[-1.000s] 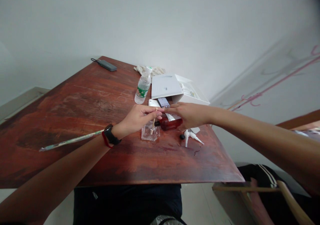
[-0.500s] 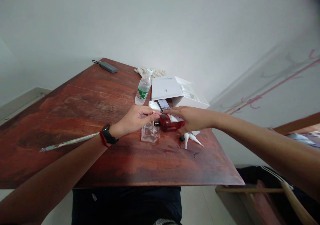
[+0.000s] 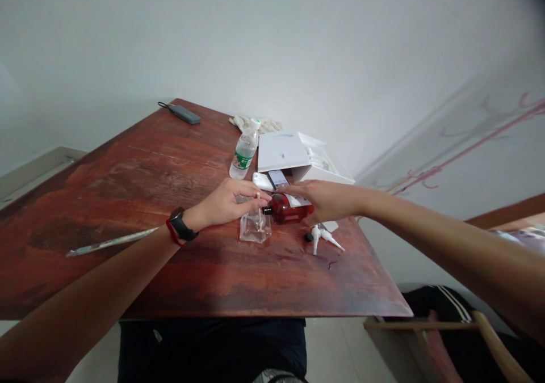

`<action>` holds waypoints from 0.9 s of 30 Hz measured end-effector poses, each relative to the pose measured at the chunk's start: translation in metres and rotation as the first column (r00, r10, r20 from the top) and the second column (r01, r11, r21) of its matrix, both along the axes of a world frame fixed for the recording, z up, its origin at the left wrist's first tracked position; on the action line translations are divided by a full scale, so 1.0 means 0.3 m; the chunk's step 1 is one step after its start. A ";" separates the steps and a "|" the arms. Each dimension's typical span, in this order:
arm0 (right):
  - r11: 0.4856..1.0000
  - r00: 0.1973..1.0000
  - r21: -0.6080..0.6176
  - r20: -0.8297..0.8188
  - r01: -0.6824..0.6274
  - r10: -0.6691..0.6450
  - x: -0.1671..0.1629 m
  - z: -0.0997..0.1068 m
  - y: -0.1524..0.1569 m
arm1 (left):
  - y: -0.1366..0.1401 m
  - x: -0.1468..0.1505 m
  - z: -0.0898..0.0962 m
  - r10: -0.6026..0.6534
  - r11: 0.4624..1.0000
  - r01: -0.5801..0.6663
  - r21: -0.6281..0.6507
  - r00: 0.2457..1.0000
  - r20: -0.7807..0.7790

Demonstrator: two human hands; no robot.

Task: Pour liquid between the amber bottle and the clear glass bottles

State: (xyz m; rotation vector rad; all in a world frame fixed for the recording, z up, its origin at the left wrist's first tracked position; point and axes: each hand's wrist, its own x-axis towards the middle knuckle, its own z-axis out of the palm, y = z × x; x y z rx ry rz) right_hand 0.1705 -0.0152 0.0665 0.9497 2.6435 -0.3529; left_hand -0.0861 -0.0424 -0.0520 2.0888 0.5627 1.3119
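My left hand (image 3: 232, 202) is closed in a pinch on a thin wooden stick (image 3: 259, 219), which stands nearly upright with its lower end in a clear square glass dish (image 3: 248, 234). My right hand (image 3: 330, 201) wraps round a red see-through bottle (image 3: 286, 211) with a pale label. The bottle lies tipped on its side, its black threaded neck (image 3: 267, 210) pointing left over the dish, close to the stick. Whether liquid is flowing I cannot tell. On the table below my right hand are white nozzle pieces (image 3: 315, 240) and a small black cap (image 3: 309, 238).
Behind my hands stand a water bottle (image 3: 242, 159) and a white box (image 3: 282, 153), with a phone (image 3: 278, 179) and a small white case (image 3: 261, 181) in front. Farther back lie a grey power bank (image 3: 186, 114) and whitish gloves (image 3: 269, 125). A long wrapped stick (image 3: 108, 243) lies at left.
The stick's top end has shifted slightly left and down with my left hand. The red bottle stays tipped over the dish, almost unmoved. The view has shifted a little.
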 end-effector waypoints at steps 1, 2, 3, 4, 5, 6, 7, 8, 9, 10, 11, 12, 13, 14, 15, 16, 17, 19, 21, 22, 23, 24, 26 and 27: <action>1.000 1.000 -0.003 0.011 0.009 -0.009 -0.002 -0.002 -0.001 | 0.000 0.000 0.000 -0.003 1.000 0.003 -0.002 1.000 -0.002; 1.000 1.000 -0.005 0.019 0.013 -0.013 -0.004 -0.003 -0.002 | 0.000 0.000 0.001 -0.006 1.000 0.005 -0.005 1.000 -0.004; 1.000 1.000 -0.008 0.023 0.012 -0.012 -0.005 -0.005 -0.003 | 0.000 -0.001 0.002 -0.009 1.000 0.009 -0.008 1.000 -0.007; 1.000 1.000 -0.010 0.025 0.011 -0.010 -0.006 -0.005 -0.003 | 0.000 -0.001 0.003 -0.012 1.000 0.011 -0.011 1.000 -0.009; 1.000 1.000 -0.011 0.024 0.011 -0.011 -0.006 -0.006 -0.002 | 0.000 -0.002 0.004 -0.014 1.000 0.014 -0.014 1.000 -0.010; 1.000 1.000 -0.011 0.023 0.014 -0.014 -0.006 -0.007 0.000 | 0.000 -0.002 0.005 -0.016 1.000 0.016 -0.016 1.000 -0.010; 1.000 1.000 -0.011 0.025 0.020 -0.019 -0.006 -0.007 0.002 | 0.000 -0.003 0.006 -0.017 1.000 0.017 -0.017 1.000 -0.011; 1.000 0.999 -0.010 0.027 0.026 -0.026 -0.006 -0.008 0.004 | 0.000 -0.004 0.007 -0.017 1.000 0.017 -0.018 1.000 -0.010; 1.000 0.999 -0.008 0.027 0.029 -0.029 -0.005 -0.009 0.006 | 0.000 -0.005 0.008 -0.017 1.000 0.017 -0.019 1.000 -0.010; 1.000 0.999 -0.006 0.024 0.026 -0.026 -0.005 -0.009 0.007 | 0.000 -0.005 0.008 -0.017 1.000 0.017 -0.019 1.000 -0.010; 1.000 1.000 -0.006 0.018 0.019 -0.018 -0.005 -0.009 0.008 | 0.000 -0.005 0.008 -0.017 1.000 0.017 -0.021 1.000 -0.010; 1.000 1.000 -0.008 0.013 0.009 -0.009 -0.005 -0.009 0.009 | -0.001 -0.005 0.008 -0.017 1.000 0.017 -0.022 1.000 -0.010; 1.000 1.000 -0.012 0.007 0.002 -0.002 -0.006 -0.008 0.009 | -0.001 -0.005 0.008 -0.017 1.000 0.016 -0.022 1.000 -0.011; 1.000 1.000 -0.017 0.003 -0.003 0.003 -0.008 -0.006 0.009 | -0.001 -0.004 0.008 -0.015 1.000 0.015 -0.021 1.000 -0.013; 1.000 1.000 -0.024 0.002 -0.003 0.003 -0.009 -0.004 0.009 | -0.001 -0.004 0.008 -0.010 1.000 0.010 -0.017 1.000 -0.016; 0.999 1.000 -0.032 0.003 -0.002 0.002 -0.012 -0.001 0.009 | 0.000 -0.004 0.008 -0.003 1.000 0.002 -0.011 1.000 -0.017; 0.999 1.000 -0.040 0.002 -0.001 0.001 -0.014 0.001 0.009 | 0.000 -0.005 0.009 0.007 1.000 -0.007 -0.003 1.000 -0.017; 0.999 1.000 -0.054 0.000 -0.004 0.004 -0.020 0.007 0.009 | 0.000 -0.009 0.012 0.031 0.999 -0.031 0.009 0.999 -0.009; 0.998 1.000 -0.058 0.008 -0.007 0.008 -0.026 0.013 0.008 | -0.001 -0.017 0.018 0.051 0.999 -0.051 0.000 0.999 0.004; 0.998 1.000 -0.055 0.015 -0.007 0.008 -0.030 0.016 0.007 | -0.002 -0.023 0.021 0.063 0.998 -0.063 -0.008 0.998 0.016; 0.999 1.000 -0.051 0.021 -0.007 0.008 -0.033 0.019 0.005 | -0.002 -0.028 0.025 0.076 0.997 -0.076 -0.015 0.997 0.033; 0.999 1.000 -0.046 0.026 -0.008 0.009 -0.037 0.022 0.004 | -0.003 -0.034 0.028 0.090 0.996 -0.089 -0.020 0.994 0.054; 0.999 0.999 -0.039 0.033 -0.018 0.019 -0.042 0.027 0.003 | -0.003 -0.042 0.033 0.115 0.993 -0.114 -0.019 0.988 0.099; 0.999 0.999 -0.037 0.040 -0.024 0.026 -0.043 0.029 0.003 | -0.003 -0.045 0.035 0.121 0.993 -0.119 -0.017 0.986 0.116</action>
